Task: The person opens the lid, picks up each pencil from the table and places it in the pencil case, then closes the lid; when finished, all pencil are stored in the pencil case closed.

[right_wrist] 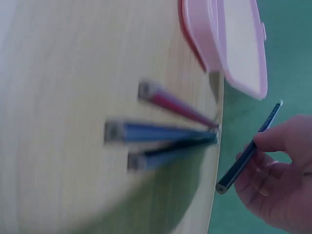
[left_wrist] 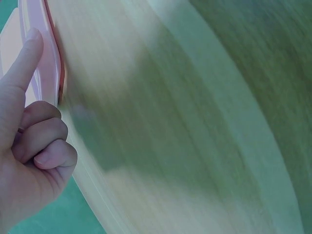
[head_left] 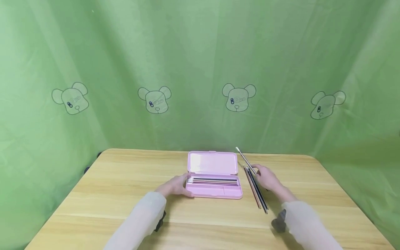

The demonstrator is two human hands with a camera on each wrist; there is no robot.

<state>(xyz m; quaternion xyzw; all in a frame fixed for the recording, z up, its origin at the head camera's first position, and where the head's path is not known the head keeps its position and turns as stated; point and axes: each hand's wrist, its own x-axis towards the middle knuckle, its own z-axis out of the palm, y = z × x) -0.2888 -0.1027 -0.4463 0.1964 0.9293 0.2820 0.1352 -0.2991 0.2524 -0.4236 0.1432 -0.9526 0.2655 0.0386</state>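
An open pink pencil case (head_left: 204,190) lies on the table with its lid (head_left: 214,164) folded back. Several pencils (head_left: 215,181) lie side by side in its rear compartment. My left hand (head_left: 176,185) holds the case at its left end, the thumb (left_wrist: 28,56) against its front wall. To the right of the case, my right hand (head_left: 267,177) pinches a dark pencil (right_wrist: 239,168) between thumb and fingers, raised and tilted, its far end toward the back edge. Below that hand, three loose pencils (head_left: 257,191), one of them red, lie fanned on the table.
The wooden table (head_left: 125,173) has its back edge just behind the lid. A green curtain (head_left: 200,52) with bear-head prints hangs behind and at both sides. The case's front has a long compartment and a small one at its right.
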